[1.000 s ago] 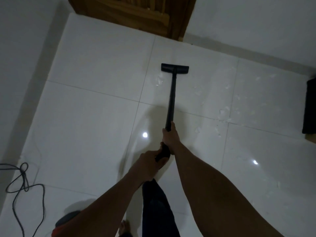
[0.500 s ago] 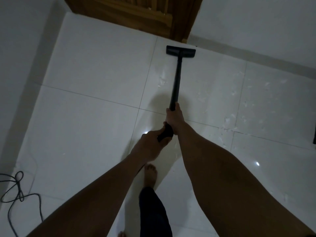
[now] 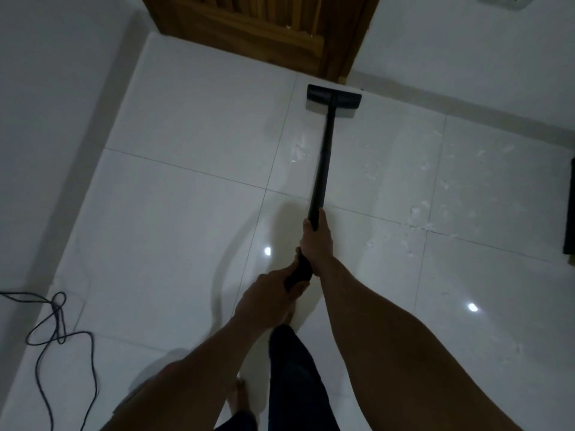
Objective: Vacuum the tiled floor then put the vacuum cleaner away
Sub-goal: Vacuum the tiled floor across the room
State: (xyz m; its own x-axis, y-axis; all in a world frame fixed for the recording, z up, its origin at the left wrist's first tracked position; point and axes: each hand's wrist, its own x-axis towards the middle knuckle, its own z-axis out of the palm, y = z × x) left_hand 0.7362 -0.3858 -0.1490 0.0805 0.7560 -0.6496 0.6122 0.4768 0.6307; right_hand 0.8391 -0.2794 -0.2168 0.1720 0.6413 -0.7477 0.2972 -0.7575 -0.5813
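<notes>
Vacuum cleaner wand (image 3: 323, 163) gripped in both my hands, its long axis running from my grip out toward 12 o'clock, the flat floor head (image 3: 334, 97) down on the tiled floor (image 3: 174, 213) just short of the wooden door (image 3: 264, 26). My right hand (image 3: 315, 241) wraps the tube nearer the head; my left hand (image 3: 267, 295) curls round the handle end at its 7 o'clock. White scraps (image 3: 417, 219) litter the tiles at 2 o'clock of my hands, so I judge the next sweep must swing rightward. A cable (image 3: 59, 331) lies loose at 8 o'clock.
</notes>
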